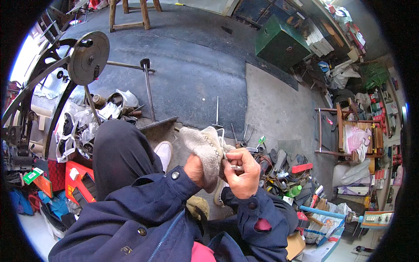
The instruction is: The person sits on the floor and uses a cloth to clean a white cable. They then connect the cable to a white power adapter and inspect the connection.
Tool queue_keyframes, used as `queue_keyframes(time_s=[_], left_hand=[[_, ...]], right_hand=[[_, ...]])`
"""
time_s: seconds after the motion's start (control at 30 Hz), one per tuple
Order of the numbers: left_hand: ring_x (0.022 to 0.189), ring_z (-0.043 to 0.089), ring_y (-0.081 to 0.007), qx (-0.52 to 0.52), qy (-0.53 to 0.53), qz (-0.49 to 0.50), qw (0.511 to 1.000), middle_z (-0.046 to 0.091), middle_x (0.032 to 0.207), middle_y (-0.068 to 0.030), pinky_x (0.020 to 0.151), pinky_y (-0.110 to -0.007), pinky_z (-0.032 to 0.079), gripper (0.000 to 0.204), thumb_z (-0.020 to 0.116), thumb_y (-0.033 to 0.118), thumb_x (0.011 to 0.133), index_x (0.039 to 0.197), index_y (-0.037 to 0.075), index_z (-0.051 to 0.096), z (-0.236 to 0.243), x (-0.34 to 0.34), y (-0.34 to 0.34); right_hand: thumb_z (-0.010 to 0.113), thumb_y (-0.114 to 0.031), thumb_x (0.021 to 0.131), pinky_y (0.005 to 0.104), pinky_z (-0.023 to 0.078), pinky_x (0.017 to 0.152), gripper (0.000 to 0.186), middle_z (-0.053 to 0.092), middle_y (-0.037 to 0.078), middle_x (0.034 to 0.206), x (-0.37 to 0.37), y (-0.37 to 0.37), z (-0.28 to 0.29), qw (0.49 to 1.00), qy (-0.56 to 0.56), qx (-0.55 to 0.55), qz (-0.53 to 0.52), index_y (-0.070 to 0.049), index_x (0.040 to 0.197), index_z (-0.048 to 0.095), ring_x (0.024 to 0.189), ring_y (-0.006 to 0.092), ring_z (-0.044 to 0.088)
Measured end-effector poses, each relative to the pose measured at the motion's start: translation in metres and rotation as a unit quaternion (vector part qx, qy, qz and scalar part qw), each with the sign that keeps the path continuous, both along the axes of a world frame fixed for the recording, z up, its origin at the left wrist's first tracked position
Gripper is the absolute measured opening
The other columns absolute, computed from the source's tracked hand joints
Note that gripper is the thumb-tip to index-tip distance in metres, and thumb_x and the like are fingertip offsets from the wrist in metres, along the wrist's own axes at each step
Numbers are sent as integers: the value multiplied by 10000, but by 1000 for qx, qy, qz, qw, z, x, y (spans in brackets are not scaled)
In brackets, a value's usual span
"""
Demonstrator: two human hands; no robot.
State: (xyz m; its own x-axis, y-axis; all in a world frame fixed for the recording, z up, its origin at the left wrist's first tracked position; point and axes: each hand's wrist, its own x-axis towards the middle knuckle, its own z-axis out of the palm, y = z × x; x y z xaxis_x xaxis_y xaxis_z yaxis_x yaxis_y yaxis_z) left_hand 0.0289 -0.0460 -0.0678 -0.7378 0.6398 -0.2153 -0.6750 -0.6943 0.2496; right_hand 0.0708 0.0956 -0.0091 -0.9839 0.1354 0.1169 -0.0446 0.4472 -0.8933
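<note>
A grey fuzzy slipper (210,163) with dark cross-stitching along its pale edge is held up above my lap. My left hand (194,169) grips it from the left, and its fingers disappear behind the fuzzy material. At the slipper's right edge, my right hand (243,172) is closed in a pinch. A small shiny metal tool (237,167) shows between its fingers; its far end is hidden. A thin white strand (222,134) loops up from the slipper's upper edge.
On the left stands a hand-wheel sewing machine (88,58), near a metal shoe-last stand (149,87). Tools and scraps (279,168) lie heaped right of my hands. Farther off are a wooden stool (128,22), a green box (281,43) and a wooden chair (340,131).
</note>
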Motion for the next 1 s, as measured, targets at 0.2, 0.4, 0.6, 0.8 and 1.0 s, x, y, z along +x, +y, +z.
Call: queue_keyframes(time_s=[0.2,0.4,0.6,0.8,1.0], left_hand=[[998,687,-262,26,26,-21,999,677,1159,-132,853,-395,573,459,686,335,917,1254,36,600,6,-7,-3],[1049,669,-278,19,33,-36,999,655,1207,-145,893,-425,559,539,677,369,921,1324,32,558,5,-7,-3],[1143,637,-286,119,51,-97,987,615,1317,-153,964,-441,535,584,650,396,935,1373,30,526,-7,-15,-5],[1013,658,-279,-65,93,-101,988,624,1212,-147,824,-411,564,555,609,441,949,1317,31,541,10,-14,-1],[886,679,-269,-22,51,-89,994,650,1089,-139,730,-401,575,515,625,438,935,1254,39,563,3,-12,0]], right_hand=[[683,-3,893,212,473,640,126,682,37,883,3,-1,7,985,-95,-137,-42,2,1004,624,765,52,613],[679,-33,918,205,453,622,105,669,17,869,3,-3,13,967,-125,-215,-53,-8,1010,634,718,45,581],[689,-126,924,196,356,504,119,671,30,815,0,8,13,909,-203,-364,-35,-33,995,668,555,42,480],[686,-110,930,198,381,525,99,668,15,817,0,10,11,921,-187,-338,-43,-44,998,659,582,37,494],[682,-61,923,212,428,596,91,644,-16,822,4,-5,7,964,-129,-225,-51,-32,992,631,663,45,541]])
